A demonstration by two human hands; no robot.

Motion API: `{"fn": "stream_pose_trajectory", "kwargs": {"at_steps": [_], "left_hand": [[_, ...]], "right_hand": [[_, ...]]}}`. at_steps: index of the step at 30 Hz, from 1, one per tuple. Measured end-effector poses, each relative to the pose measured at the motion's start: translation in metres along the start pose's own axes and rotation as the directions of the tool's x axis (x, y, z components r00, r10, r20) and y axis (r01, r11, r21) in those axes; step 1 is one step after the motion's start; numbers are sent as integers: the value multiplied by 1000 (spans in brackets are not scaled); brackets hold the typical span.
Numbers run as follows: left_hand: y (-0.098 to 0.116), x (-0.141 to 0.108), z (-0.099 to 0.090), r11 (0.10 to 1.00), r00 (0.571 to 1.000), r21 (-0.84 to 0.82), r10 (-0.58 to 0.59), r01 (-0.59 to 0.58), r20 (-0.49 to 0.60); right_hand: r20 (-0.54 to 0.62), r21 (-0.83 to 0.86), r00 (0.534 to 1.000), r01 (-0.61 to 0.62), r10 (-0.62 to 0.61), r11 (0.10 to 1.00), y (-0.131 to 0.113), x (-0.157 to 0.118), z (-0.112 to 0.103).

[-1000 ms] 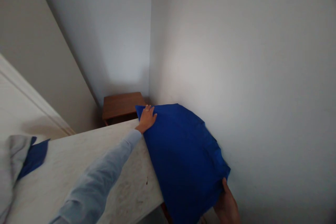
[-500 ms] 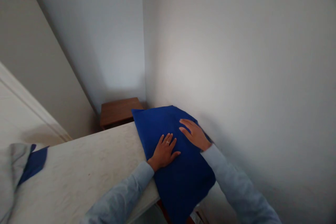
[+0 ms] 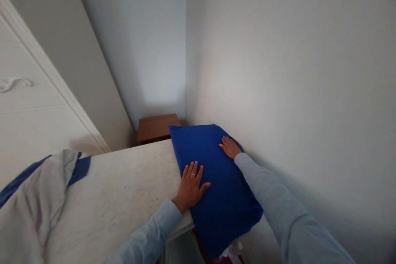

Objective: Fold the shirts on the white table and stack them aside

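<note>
A blue cloth-covered piece, like a pillow, (image 3: 213,198) lies over the right end of a pale mattress-like surface (image 3: 123,185), against the wall. Its near corner hangs past the edge. My left hand (image 3: 191,187) rests flat on its left side with the fingers spread and a ring on one finger. Farther back, my right hand (image 3: 230,147) lies on the blue fabric near the wall edge, palm down and fingers extended. Neither hand grasps anything.
A brown wooden table (image 3: 157,127) stands in the corner behind. Grey bedding (image 3: 40,206) with dark blue fabric lies at the left, near a white panelled front (image 3: 27,103). The wall (image 3: 297,90) rises at the right. Small items sit below the near edge.
The view has swung left, showing more of the grey bedding. My right hand has come down onto the blue fabric, closer to its wall-side edge. My left hand stays flat on it.
</note>
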State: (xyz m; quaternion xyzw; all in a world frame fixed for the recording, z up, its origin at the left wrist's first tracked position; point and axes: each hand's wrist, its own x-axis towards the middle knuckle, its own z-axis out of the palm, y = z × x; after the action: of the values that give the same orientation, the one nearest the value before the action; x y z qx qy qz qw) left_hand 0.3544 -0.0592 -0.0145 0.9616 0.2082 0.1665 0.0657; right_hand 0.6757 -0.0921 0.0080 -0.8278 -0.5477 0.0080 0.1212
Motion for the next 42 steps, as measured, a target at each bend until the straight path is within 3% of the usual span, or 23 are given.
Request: {"fn": "stream_pose_trajectory", "kwargs": {"at_steps": [5,7,11,15,18,21,30,37,40,42], "left_hand": [[1,-9,-3,999,999,-33,25,-24,21],[2,-9,-4,999,1000,-51,19,-18,20],[2,-10,-5,994,1000,-108,8,-5,21],[3,-13,-6,985,1000,-174,-6,10,25],[3,-15,-8,976,999,-218,-5,14,38],[4,-16,-11,966,998,-258,-17,31,55],[4,-17,-8,937,996,-344,-31,58,82],[5,-16,-11,927,997,-370,-33,57,73],[5,-15,-12,929,996,-365,-37,63,78],[5,-14,-12,933,997,-356,-39,60,67]], "right_hand": [[-11,-2,999,37,-37,999,-36,22,-10],[-31,13,992,125,-124,992,-67,38,-12],[-106,38,932,351,-346,935,-133,79,-9],[-181,23,959,224,-217,974,-174,126,3],[-43,27,981,191,-190,981,-184,151,19],[178,52,945,270,-275,961,-188,166,35],[317,108,870,361,-377,926,-216,177,50],[287,106,888,343,-359,934,-229,169,36],[204,127,908,347,-367,929,-230,153,21],[169,192,893,385,-417,903,-230,133,11]]}}
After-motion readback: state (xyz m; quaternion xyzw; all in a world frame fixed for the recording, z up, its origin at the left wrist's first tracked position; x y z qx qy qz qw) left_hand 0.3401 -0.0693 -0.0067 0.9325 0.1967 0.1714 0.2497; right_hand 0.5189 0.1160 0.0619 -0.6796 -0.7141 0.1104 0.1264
